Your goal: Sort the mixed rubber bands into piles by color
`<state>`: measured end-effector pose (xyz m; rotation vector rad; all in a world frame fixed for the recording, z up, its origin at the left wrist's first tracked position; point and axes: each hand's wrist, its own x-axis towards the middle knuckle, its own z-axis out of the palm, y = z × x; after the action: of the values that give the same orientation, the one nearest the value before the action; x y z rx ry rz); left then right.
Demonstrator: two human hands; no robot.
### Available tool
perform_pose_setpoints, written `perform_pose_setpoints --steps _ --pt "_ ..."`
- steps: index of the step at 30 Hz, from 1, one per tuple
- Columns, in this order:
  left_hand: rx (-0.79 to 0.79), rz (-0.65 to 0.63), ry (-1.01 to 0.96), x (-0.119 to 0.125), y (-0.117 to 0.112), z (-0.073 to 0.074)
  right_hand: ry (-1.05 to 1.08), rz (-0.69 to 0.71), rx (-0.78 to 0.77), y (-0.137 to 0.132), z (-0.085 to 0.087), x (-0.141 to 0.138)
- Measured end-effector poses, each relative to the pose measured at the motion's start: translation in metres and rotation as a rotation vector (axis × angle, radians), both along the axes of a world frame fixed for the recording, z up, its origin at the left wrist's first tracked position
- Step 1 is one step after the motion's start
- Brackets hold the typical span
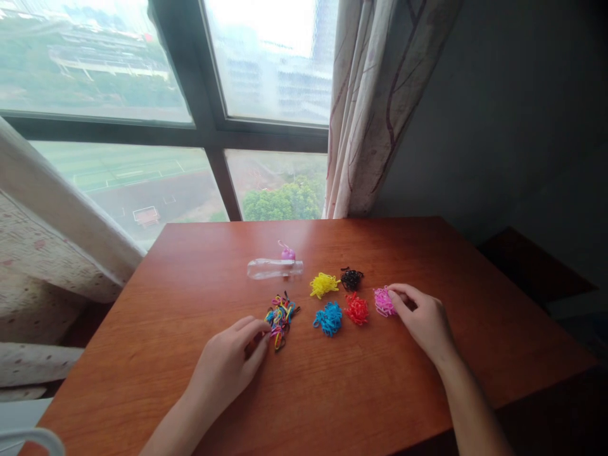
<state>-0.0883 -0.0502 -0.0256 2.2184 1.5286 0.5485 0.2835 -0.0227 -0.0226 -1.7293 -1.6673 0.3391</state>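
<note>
My left hand [232, 351] rests at the near left edge of a mixed pile of small coloured rubber bands [281, 315], its thumb and fingertips pinched on a band there. At the right, my right hand [424, 316] has thumb and forefinger closed at a pile of pink rubber bands [384, 302]; whatever sits between the tips is mostly hidden. Between the hands are separate piles of yellow rubber bands [324, 285], black rubber bands [351, 278], blue rubber bands [329, 318] and red rubber bands [356, 308].
Behind the mixed pile, a clear plastic bottle [270, 269] lies on its side, with a purple cap-like piece [287, 253] with a loop by it. The wooden table [190, 272] meets a window [270, 183] and curtains [361, 107] at the back.
</note>
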Motion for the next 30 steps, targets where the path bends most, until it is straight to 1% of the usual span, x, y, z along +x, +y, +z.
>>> perform_pose_setpoints --steps 3,6,8,10,13,16,19,24,30 --pt "-0.003 -0.013 0.021 0.001 -0.001 0.000 0.077 0.076 0.027 -0.012 0.004 -0.037" --pt "-0.025 -0.018 0.064 0.000 -0.001 -0.001 0.140 0.211 0.010 -0.025 0.004 -0.078" --pt "-0.040 -0.009 0.089 -0.001 -0.001 -0.002 0.183 0.298 -0.007 -0.033 0.002 -0.103" --pt "-0.051 0.002 0.110 -0.001 -0.001 -0.002 0.204 0.355 -0.025 -0.040 -0.003 -0.123" --pt "-0.051 0.011 0.137 -0.001 -0.001 -0.003 0.210 0.410 -0.065 -0.048 -0.010 -0.145" --pt "-0.038 0.002 0.152 0.001 0.000 -0.004 0.203 0.440 -0.082 -0.053 -0.015 -0.158" --pt "-0.015 -0.012 0.160 0.002 0.000 -0.004 0.188 0.439 -0.080 -0.056 -0.019 -0.163" --pt "0.021 -0.018 0.187 0.002 -0.001 -0.004 0.200 0.421 -0.065 -0.057 -0.022 -0.163" --pt "0.059 -0.022 0.217 0.003 0.000 -0.006 0.164 0.428 -0.045 -0.059 -0.021 -0.163"
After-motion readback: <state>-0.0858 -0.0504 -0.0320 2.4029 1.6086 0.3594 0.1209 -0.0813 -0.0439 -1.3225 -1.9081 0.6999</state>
